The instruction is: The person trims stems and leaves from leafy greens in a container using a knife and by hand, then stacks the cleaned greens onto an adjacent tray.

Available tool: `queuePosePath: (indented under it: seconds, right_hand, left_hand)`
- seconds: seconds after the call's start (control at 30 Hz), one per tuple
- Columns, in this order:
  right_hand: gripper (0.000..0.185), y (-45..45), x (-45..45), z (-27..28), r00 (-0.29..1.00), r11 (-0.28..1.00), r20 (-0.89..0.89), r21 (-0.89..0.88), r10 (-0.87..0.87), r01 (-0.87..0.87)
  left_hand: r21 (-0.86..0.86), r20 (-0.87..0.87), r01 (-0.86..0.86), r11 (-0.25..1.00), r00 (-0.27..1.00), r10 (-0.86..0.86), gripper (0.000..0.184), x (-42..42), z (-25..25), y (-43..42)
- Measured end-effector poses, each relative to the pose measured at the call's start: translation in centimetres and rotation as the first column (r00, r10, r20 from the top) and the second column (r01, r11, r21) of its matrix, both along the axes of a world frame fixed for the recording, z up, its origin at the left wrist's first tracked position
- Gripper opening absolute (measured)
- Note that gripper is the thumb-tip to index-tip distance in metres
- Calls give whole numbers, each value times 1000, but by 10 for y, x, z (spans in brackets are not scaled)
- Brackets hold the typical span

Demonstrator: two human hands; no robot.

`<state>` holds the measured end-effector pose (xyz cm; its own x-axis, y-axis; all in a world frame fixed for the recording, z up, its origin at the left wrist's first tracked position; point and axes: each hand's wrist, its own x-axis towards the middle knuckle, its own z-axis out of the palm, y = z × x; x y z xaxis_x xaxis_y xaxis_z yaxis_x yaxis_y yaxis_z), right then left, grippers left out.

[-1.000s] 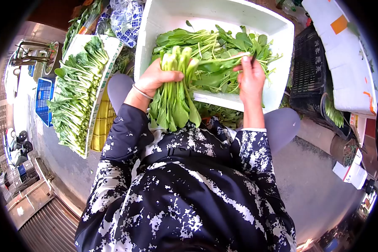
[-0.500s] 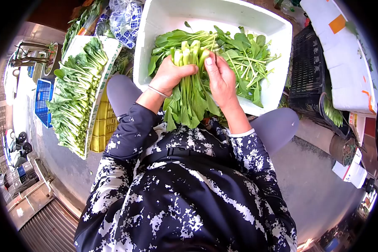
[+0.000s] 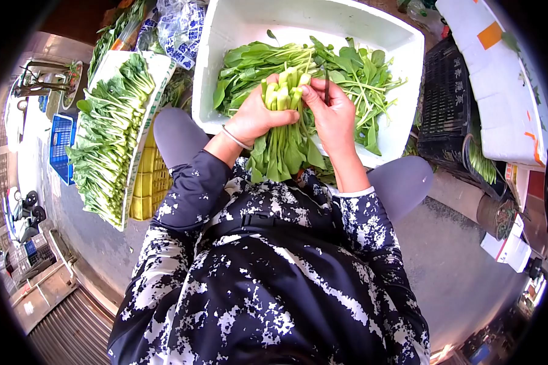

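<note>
My left hand (image 3: 254,115) is wrapped round a bunch of leafy greens (image 3: 280,149). The pale cut stalk ends point away from me and the leaves hang toward my lap. My right hand (image 3: 333,115) is closed beside the stalk ends, its thumb touching the outermost stalk. A thin dark blade, seemingly a small knife (image 3: 327,88), sticks up from between its thumb and fingers; its handle is hidden. Beyond both hands, loose greens (image 3: 359,70) lie in a white foam box (image 3: 310,15) in front of me.
At left, a neat row of greens (image 3: 112,146) rests on a white board over a yellow crate (image 3: 150,182). A blue crate (image 3: 62,146) stands farther left. Black crates (image 3: 447,103) and another foam box (image 3: 499,79) are at right. My knees flank the front box.
The bunch and my left hand have shifted slightly right. My right hand has turned and moved a little right, and the dark blade now shows in it.
</note>
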<state>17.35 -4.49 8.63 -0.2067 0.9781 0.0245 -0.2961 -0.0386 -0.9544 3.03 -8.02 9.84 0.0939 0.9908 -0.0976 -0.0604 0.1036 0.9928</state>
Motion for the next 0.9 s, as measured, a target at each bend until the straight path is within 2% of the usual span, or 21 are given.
queuePosePath:
  seconds: [0.07, 0.1, 0.13, 0.2, 0.23, 0.27, 0.33, 0.37, 0.4, 0.47, 0.53, 0.63, 0.67, 0.73, 0.8, 0.83, 0.87, 0.9]
  right_hand:
    - [24, 0, 2, 1, 963, 992, 270, 124, -18, -16]
    - [28, 3, 3, -2, 925, 980, 378, 195, -30, -48]
    - [28, 8, 7, -3, 925, 980, 380, 193, -30, -47]
    - [34, 14, 11, 1, 875, 934, 453, 356, -174, 2]
    - [45, 16, 11, 8, 910, 957, 391, 290, -140, 22]
    - [45, 19, 10, 14, 911, 956, 390, 292, -137, 19]
    - [55, 24, 6, 21, 869, 718, 385, 694, -310, -51]
    - [61, 23, 6, 19, 877, 756, 426, 643, -221, -122]
    - [57, 20, 3, 14, 911, 815, 408, 547, -59, -193]
    - [50, 15, -4, 6, 939, 827, 342, 540, -45, -157]
    - [41, 9, -2, 4, 891, 883, 451, 441, -63, -161]
    - [37, 2, -9, 7, 904, 867, 415, 482, -99, -126]
    - [36, 0, -8, 10, 876, 868, 468, 477, -116, -140]
    - [35, 1, -3, 21, 832, 873, 534, 467, -151, -142]
    - [38, 8, 4, 28, 767, 951, 640, 210, 40, -225]
    - [39, 14, 4, 20, 920, 975, 392, 191, 30, -113]
    - [39, 23, 3, 12, 994, 988, 108, 153, -15, -1]
    - [40, 28, 10, 11, 998, 999, 43, 4, 43, -43]
  left_hand:
    - [-50, 226, -45, 998, 973, 55, 50, 6, 5, -2]
    - [-83, 228, -29, 996, 972, 47, 47, 6, 5, -2]
    - [-85, 230, -27, 996, 972, 46, 47, 6, 7, -2]
    - [-203, 341, 76, 976, 940, -2, 46, 6, 13, -2]
    - [-186, 312, 82, 979, 950, -20, 45, 7, 12, -2]
    - [-184, 311, 78, 980, 950, -17, 45, 6, 7, 0]
    - [-159, 257, 139, 977, 962, -95, 46, 6, -1, 2]
    - [-232, 267, 173, 957, 958, -108, 43, 4, -2, 1]
    - [-180, 228, 145, 973, 968, -102, 33, 7, 9, -2]
    - [-174, 374, 109, 979, 927, -37, 22, 7, -8, -2]
    - [-183, 326, 108, 977, 944, -44, 19, 5, -8, -5]
    - [-174, 384, 168, 970, 919, -91, 21, 3, -18, -5]
    - [-167, 429, 197, 966, 897, -109, 23, 3, -23, -4]
    - [-157, 378, 225, 962, 913, -152, 27, 1, -21, -4]
    - [-89, 421, 134, 987, 903, -85, 38, 0, -19, -5]
    - [-39, 560, 281, 959, 801, -212, 51, -7, -15, -1]
    - [-62, 636, 258, 964, 754, -161, 55, -20, -7, 0]
    - [-109, 717, 165, 980, 696, -38, 60, -28, 4, -4]
